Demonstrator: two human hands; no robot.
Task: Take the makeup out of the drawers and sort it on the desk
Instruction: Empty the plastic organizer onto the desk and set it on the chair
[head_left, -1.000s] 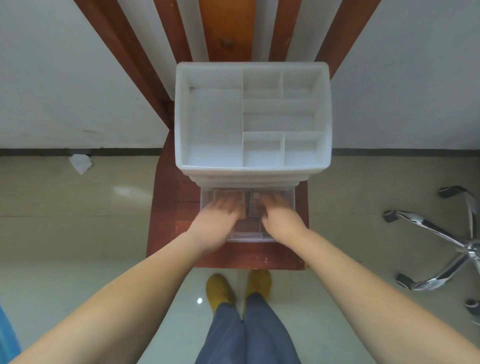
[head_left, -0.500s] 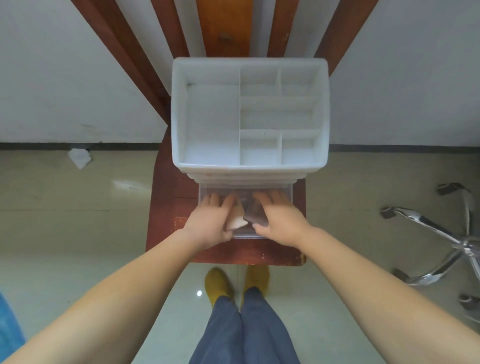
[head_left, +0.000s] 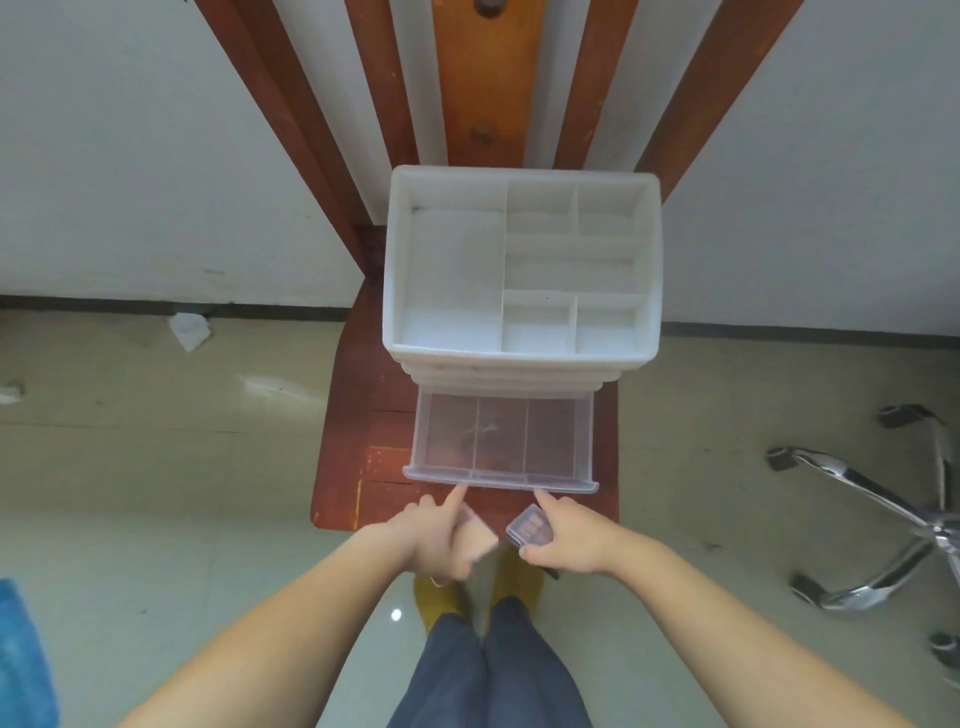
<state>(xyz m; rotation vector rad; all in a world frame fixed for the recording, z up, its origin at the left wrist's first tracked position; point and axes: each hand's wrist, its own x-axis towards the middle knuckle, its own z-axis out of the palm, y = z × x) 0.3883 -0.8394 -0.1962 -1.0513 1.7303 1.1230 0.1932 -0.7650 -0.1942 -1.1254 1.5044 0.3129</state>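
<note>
Both hands have come back out of the clear plastic drawer (head_left: 501, 444) since a moment ago, when they were reaching inside it, and each now carries a piece of makeup clear of its front edge. The left hand (head_left: 428, 540) grasps a flat, peach-coloured square compact (head_left: 475, 535) between thumb and curled fingers, its index finger stretched forward and touching the drawer's front lip. The right hand (head_left: 569, 538) pinches a small clear plastic case with rows of brownish pans inside (head_left: 530, 527), thumb underneath, index finger likewise pointing up at the drawer front. The two pieces are near each other, not touching, held over the front edge of the red-brown wooden seat (head_left: 363, 467).

The drawer stands pulled well out from the bottom of the white plastic organiser with divided compartments on top (head_left: 522, 270), which sits on that seat. Through the drawer's transparent floor, split by two thin dividers into three bays, only the wood below shows.

Behind the organiser, brown and orange wooden slats (head_left: 483, 78) rise against the white wall. A crumpled white scrap of paper (head_left: 189, 330) lies on the pale tiled floor by the skirting at left, and the chrome star base of a swivel chair (head_left: 893, 519) sits at right. Below the hands are the person's grey trousers (head_left: 488, 675) and yellow slippers (head_left: 441, 597).
</note>
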